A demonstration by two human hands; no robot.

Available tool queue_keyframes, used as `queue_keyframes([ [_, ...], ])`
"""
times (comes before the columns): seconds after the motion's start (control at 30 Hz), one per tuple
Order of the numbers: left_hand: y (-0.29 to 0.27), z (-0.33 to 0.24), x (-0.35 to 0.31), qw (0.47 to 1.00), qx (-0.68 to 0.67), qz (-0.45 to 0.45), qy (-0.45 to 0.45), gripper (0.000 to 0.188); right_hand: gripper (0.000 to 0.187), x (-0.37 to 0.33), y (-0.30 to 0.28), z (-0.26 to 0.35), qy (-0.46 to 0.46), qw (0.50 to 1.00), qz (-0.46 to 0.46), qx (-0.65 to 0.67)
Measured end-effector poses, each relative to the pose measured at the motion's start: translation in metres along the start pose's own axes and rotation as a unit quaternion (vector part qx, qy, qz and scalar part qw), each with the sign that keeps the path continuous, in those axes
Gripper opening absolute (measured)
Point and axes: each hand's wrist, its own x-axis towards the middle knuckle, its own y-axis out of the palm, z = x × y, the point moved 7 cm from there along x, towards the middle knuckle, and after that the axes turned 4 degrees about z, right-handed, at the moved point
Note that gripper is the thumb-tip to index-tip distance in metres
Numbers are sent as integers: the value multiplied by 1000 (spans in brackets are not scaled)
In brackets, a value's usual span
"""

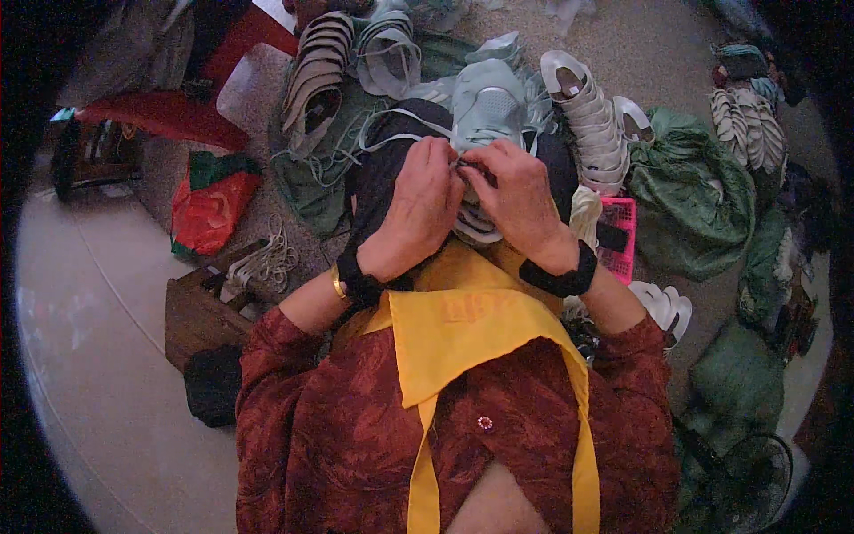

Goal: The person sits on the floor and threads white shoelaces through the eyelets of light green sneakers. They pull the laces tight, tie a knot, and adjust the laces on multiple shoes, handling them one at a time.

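Note:
A pale blue-grey shoe upper [489,100] lies across my lap, its perforated toe pointing away from me. A pale shoelace [388,116] loops out from it to the left over my dark trousers. My left hand [414,203] is closed at the near part of the upper, with bent fingers. Beside it my right hand [514,189] pinches with thumb and forefinger, and the fingertips of both hands nearly meet. The exact bit between the fingertips is too small and covered to make out. Below the hands, the near end of the upper shows in part.
Stacked shoe uppers stand at the far left [317,76] and right [592,125]. A green sack [694,191] and a pink basket [619,236] are to the right. On the left are a wooden box [200,311], a bundle of white laces [271,260] and a red bag [213,206].

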Motion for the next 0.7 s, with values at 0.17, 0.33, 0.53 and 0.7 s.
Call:
queue_keyframes([
  [0.17, -7, -3, 2, 1000, 2, -22, -7, 19, 9, 4, 6, -3, -13, 1000, 8, -25],
  [0.33, -11, -3, 4, 999, -4, -40, 0, 15, 10, -6, -16, -5, 17, 1000, 20, 15],
  [0.53, -12, -3, 3, 999, -30, -1, -42, 20, 10, -29, -106, 7, 210, 889, 102, 393],
  [0.7, -9, -23, 6, 996, -81, 27, 25, 19, 11, -24, -120, 24, 150, 861, 60, 482],
])
